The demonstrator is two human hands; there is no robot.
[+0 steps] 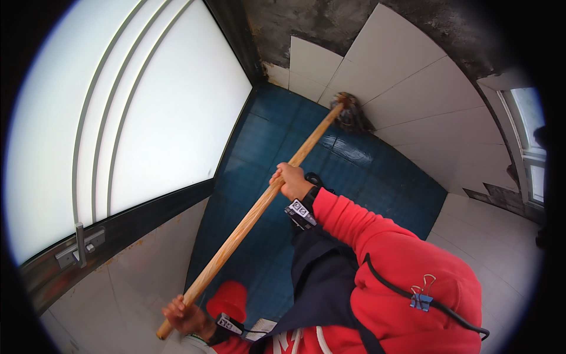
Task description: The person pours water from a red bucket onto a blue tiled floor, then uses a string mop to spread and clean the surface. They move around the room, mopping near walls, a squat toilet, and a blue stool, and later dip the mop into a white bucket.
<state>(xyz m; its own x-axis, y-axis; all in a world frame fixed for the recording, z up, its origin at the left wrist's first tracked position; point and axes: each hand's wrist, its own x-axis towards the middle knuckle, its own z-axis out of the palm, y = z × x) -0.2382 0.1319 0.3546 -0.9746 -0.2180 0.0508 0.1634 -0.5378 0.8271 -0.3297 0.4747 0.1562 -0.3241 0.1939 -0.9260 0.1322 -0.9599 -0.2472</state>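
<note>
A mop with a long pale wooden handle (242,230) slants across the view, from the lower left to the far wall. Its dark, stringy head (352,115) rests at the foot of the tiled wall, slightly blurred. My right hand (290,180) grips the handle around its middle, fingers wrapped over the wood. Lower down, my left hand (186,317) is closed around the handle close to its near end. Both wrists wear dark straps with small printed tags, and my sleeves are red.
Blue tiled floor (265,144) stretches beneath the handle, with a wet shine near the mop head. By my left hand stands a red bucket (229,300). A frosted-glass door (177,100) with a metal handle (81,248) is at left; white wall tiles (407,88) rise ahead.
</note>
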